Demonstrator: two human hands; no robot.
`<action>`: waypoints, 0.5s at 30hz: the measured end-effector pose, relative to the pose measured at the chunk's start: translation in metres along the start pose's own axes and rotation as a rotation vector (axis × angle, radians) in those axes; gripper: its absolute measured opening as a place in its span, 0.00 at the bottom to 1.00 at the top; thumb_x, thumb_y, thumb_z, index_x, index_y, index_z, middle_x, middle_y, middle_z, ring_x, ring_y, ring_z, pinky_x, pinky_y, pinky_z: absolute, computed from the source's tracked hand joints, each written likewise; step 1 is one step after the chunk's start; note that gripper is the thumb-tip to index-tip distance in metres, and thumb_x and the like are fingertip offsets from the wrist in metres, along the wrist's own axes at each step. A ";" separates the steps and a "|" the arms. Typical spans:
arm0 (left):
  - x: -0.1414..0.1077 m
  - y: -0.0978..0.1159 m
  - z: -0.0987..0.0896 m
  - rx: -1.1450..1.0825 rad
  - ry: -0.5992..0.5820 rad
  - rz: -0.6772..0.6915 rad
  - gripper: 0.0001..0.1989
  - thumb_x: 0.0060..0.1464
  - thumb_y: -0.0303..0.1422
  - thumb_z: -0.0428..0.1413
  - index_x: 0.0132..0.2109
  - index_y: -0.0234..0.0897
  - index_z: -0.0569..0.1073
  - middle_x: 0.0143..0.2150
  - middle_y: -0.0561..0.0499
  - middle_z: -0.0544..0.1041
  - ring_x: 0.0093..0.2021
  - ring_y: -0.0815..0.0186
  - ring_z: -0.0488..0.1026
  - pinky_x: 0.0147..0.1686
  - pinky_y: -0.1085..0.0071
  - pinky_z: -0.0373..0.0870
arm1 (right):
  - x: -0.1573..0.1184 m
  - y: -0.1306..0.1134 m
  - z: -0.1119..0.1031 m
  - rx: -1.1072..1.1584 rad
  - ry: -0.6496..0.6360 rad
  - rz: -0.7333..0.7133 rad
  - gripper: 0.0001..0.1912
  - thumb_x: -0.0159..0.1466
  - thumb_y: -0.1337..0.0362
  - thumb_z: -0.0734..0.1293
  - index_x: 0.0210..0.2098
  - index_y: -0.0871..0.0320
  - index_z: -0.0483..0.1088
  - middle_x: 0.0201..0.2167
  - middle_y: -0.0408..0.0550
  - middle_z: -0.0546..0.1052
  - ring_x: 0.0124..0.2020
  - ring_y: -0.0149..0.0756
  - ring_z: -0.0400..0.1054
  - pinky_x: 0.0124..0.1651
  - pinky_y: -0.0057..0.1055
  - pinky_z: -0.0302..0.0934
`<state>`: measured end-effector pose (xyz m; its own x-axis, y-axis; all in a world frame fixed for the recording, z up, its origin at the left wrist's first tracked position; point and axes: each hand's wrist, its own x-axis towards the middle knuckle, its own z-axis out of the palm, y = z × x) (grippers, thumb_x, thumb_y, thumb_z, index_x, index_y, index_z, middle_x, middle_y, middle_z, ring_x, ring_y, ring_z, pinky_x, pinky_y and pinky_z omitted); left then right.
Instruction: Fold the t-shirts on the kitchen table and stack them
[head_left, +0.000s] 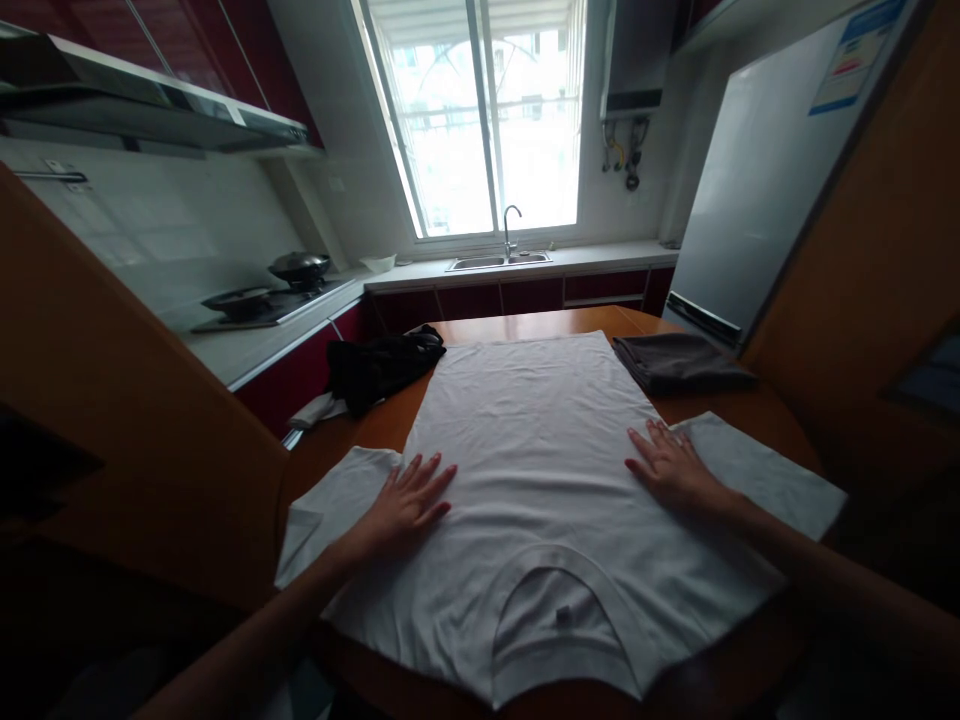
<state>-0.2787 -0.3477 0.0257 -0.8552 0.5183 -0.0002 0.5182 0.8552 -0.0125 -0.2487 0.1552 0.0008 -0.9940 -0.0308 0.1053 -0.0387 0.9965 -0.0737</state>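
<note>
A white T-shirt (540, 430) lies spread out on the wooden table (517, 326), its neckline towards me and its hem at the far side. Both sleeves reach out sideways, and light creases run across the body. My left hand (409, 503) rests flat on the shirt by the left sleeve, fingers spread. On the opposite side my right hand (670, 467) presses flat near the right sleeve, its fingers apart too. Neither hand grips anything. Inside the collar a small dark label shows.
A black crumpled garment (382, 368) lies at the table's left edge, with a pale cloth (319, 410) beside it. Folded dark grey fabric (679, 362) sits at the far right. Beyond are a counter with a sink (499, 262), a stove (274, 305) and a fridge (757, 180).
</note>
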 end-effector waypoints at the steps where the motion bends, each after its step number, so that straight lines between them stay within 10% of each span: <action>1: 0.009 -0.001 -0.007 -0.005 0.000 0.011 0.31 0.67 0.53 0.43 0.73 0.52 0.55 0.74 0.47 0.54 0.73 0.45 0.49 0.66 0.41 0.51 | 0.007 -0.005 -0.004 0.004 0.007 -0.008 0.37 0.71 0.43 0.50 0.71 0.58 0.55 0.73 0.62 0.50 0.74 0.53 0.39 0.71 0.56 0.38; 9: 0.156 -0.055 -0.072 0.081 0.215 -0.281 0.20 0.67 0.35 0.47 0.61 0.40 0.72 0.70 0.44 0.64 0.70 0.55 0.58 0.67 0.53 0.54 | 0.109 -0.081 -0.033 0.134 -0.025 -0.112 0.35 0.72 0.44 0.52 0.71 0.57 0.55 0.74 0.63 0.49 0.74 0.53 0.40 0.70 0.56 0.41; 15: 0.232 -0.113 -0.078 0.095 0.194 -0.327 0.21 0.69 0.34 0.43 0.62 0.41 0.72 0.72 0.47 0.59 0.73 0.52 0.48 0.69 0.46 0.41 | 0.177 -0.082 -0.013 0.166 -0.025 -0.018 0.31 0.72 0.50 0.54 0.68 0.60 0.60 0.71 0.64 0.55 0.72 0.52 0.46 0.69 0.52 0.45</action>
<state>-0.5352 -0.3237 0.1049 -0.9533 0.2189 0.2081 0.2080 0.9754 -0.0728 -0.4199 0.0692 0.0382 -0.9951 -0.0528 0.0831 -0.0711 0.9693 -0.2353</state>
